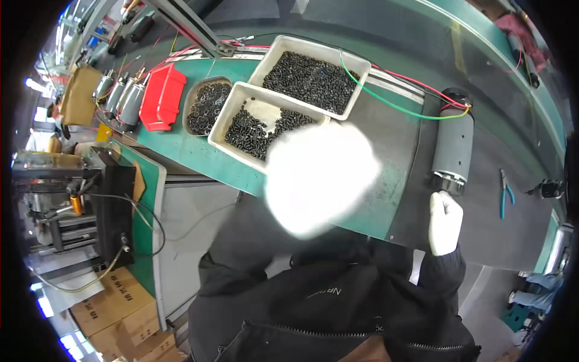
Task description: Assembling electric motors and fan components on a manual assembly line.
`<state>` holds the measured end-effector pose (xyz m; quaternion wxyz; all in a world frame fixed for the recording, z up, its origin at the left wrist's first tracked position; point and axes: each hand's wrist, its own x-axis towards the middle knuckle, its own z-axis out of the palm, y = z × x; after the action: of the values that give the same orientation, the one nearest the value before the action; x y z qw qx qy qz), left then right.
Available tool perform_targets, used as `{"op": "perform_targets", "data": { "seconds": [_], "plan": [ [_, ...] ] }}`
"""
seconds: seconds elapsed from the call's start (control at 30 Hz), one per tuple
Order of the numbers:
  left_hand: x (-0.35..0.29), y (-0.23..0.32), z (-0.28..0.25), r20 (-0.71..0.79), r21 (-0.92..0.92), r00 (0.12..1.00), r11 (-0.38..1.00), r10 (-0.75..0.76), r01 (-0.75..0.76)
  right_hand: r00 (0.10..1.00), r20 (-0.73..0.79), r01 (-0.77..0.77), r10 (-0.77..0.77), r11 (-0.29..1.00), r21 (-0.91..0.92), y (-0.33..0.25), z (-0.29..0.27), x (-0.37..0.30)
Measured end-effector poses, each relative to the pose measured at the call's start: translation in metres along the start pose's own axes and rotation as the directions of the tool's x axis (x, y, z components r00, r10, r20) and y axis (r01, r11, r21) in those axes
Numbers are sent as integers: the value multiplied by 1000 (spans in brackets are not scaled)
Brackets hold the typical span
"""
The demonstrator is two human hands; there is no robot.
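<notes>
A grey cylindrical motor lies on the dark mat to the right, with red, green and black wires at its far end. My right hand, in a white glove, is right by the motor's near dark end, its fingers curled closed; whatever they pinch is hidden. My left hand is a large overexposed white blur near the middle, raised close to the camera, and its fingers cannot be made out. It covers the near corner of a white tray of small black parts. Behind that stands a second, fuller white tray.
A small container of dark rings and a red bin stand left of the trays. More grey motors are at the far left. Blue-handled pliers lie right of the motor. Cardboard boxes sit at lower left.
</notes>
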<state>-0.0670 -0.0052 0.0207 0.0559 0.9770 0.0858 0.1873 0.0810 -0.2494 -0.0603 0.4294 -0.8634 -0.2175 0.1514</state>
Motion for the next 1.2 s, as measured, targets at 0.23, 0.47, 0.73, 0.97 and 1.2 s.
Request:
{"op": "perform_targets", "data": {
  "seconds": [0.23, 0.47, 0.73, 0.97, 1.2],
  "plan": [
    [60, -151, 55, 212, 264, 843, 859, -494, 438, 888, 447, -276, 110, 904, 326, -7, -22, -9],
    [73, -179, 96, 206, 295, 909, 909, -362, 295, 953, 116, 245, -280, 937, 249, 28, -123, -4],
    [72, -203, 96, 210, 288, 920, 920, -331, 265, 258, -884, 197, -389, 917, -346, 139, -263, 109],
    [83, -194, 99, 324, 256, 821, 879, -470, 402, 872, -489, 192, -21, 934, 302, 205, -340, 170],
    [84, -180, 92, 336, 329, 854, 899, -398, 290, 890, -430, 249, -155, 953, 174, 117, -306, 92]
  ]
}}
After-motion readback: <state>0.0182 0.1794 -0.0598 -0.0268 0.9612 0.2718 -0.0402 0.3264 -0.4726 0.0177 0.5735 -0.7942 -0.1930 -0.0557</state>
